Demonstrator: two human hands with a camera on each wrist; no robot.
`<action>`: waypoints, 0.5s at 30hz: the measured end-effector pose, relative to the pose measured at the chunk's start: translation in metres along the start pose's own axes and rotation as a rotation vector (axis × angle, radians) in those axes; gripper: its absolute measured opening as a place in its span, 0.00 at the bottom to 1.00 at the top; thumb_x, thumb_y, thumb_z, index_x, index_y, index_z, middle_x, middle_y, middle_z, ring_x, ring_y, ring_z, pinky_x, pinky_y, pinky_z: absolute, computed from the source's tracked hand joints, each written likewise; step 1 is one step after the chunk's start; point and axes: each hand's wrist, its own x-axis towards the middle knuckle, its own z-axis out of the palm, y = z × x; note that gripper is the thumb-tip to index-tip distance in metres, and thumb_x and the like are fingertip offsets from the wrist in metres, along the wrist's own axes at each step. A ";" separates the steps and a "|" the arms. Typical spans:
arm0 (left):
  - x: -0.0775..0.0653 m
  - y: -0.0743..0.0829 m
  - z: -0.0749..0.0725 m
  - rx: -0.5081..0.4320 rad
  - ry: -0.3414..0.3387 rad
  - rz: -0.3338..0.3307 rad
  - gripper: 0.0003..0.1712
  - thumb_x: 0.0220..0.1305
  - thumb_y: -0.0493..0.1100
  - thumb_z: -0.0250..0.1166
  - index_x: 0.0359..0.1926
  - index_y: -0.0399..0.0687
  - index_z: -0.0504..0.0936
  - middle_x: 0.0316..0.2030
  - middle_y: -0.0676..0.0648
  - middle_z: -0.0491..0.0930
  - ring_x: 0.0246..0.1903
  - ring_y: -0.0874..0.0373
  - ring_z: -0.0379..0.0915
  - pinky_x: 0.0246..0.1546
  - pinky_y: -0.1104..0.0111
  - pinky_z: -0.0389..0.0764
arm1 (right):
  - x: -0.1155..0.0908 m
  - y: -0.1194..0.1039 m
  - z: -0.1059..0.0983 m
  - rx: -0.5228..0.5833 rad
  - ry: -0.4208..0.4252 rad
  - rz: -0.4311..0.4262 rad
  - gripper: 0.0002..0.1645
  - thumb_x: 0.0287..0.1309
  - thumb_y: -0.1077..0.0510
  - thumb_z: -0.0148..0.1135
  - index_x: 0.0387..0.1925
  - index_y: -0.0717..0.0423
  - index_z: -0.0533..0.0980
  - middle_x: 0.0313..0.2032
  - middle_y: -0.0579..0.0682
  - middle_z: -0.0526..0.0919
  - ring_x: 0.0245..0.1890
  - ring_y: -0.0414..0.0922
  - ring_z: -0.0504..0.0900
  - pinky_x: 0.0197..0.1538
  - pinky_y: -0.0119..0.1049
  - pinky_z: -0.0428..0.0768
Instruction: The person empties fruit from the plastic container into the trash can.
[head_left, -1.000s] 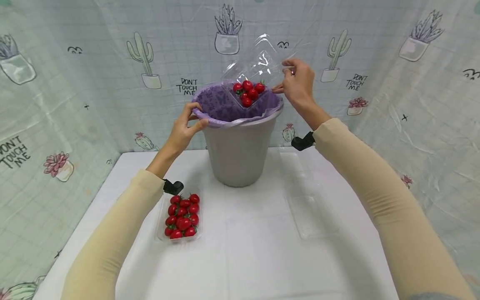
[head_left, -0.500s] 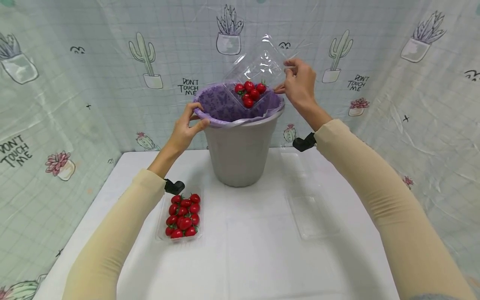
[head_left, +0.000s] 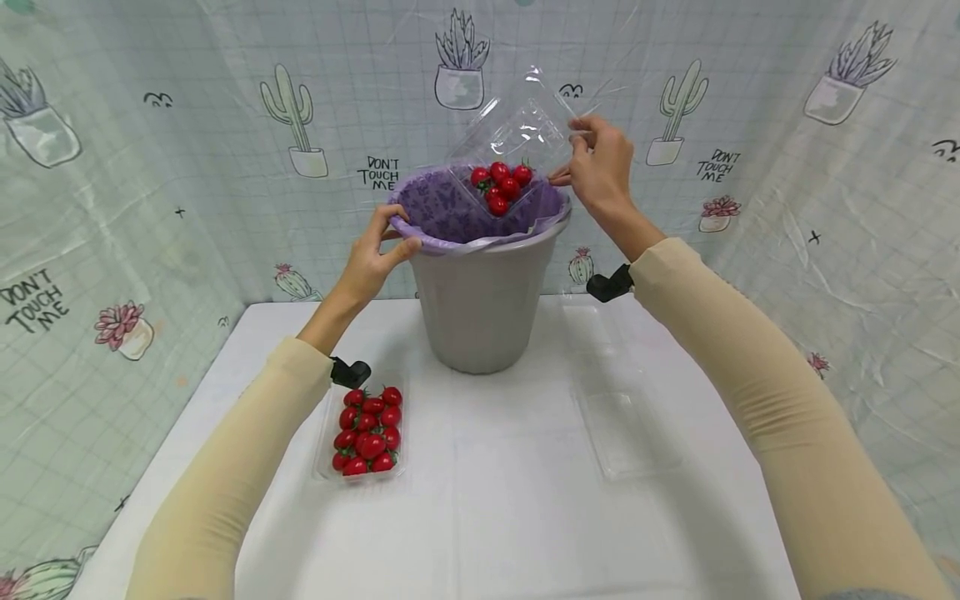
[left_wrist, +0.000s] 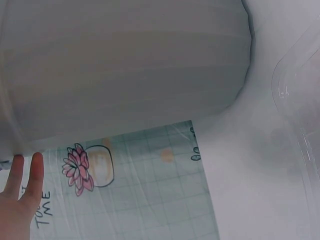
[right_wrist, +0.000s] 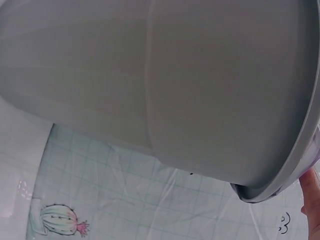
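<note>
White tabletop [head_left: 502, 500] spreads beneath everything; near left sits a clear rectangular plastic tray [head_left: 326, 472] full of shiny red oval tomatoes [head_left: 368, 432], and near right lies a shallow, transparent plastic container [head_left: 628, 437]. Farther back, a tapered grey plastic bin [head_left: 482, 312] stands upright, a purple patterned bag [head_left: 435, 202] folded over its rim. The left hand [head_left: 367, 260] pinches that lined rim at its left side. Opposite, the right hand [head_left: 604, 169] grips the right edge of a tilted see-through plastic box [head_left: 529, 132] at the bin's mouth, a few red tomatoes [head_left: 502, 187] gathered towards its lowest corner. Behind hangs a pale checked sheet [head_left: 375, 75] printed with potted cacti.
</note>
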 end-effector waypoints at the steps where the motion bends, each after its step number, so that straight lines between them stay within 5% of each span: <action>1: 0.000 0.000 0.000 0.000 0.000 -0.002 0.32 0.71 0.62 0.64 0.64 0.51 0.65 0.69 0.41 0.67 0.69 0.41 0.69 0.63 0.39 0.74 | 0.000 0.000 0.000 -0.002 -0.001 -0.003 0.21 0.79 0.61 0.49 0.67 0.57 0.75 0.60 0.62 0.83 0.22 0.32 0.85 0.31 0.24 0.84; 7: -0.001 0.001 0.001 0.001 -0.005 0.000 0.34 0.71 0.63 0.64 0.64 0.49 0.64 0.68 0.41 0.67 0.69 0.40 0.68 0.63 0.40 0.75 | 0.000 -0.001 0.000 0.075 -0.023 0.010 0.21 0.78 0.62 0.49 0.66 0.59 0.74 0.59 0.62 0.83 0.22 0.36 0.87 0.32 0.27 0.85; 15: -0.002 0.004 0.000 0.007 -0.002 -0.005 0.37 0.69 0.66 0.64 0.65 0.48 0.64 0.69 0.40 0.67 0.69 0.40 0.68 0.63 0.39 0.74 | -0.001 -0.001 0.001 0.031 -0.011 -0.013 0.20 0.79 0.62 0.49 0.65 0.58 0.75 0.58 0.61 0.84 0.22 0.34 0.87 0.31 0.25 0.84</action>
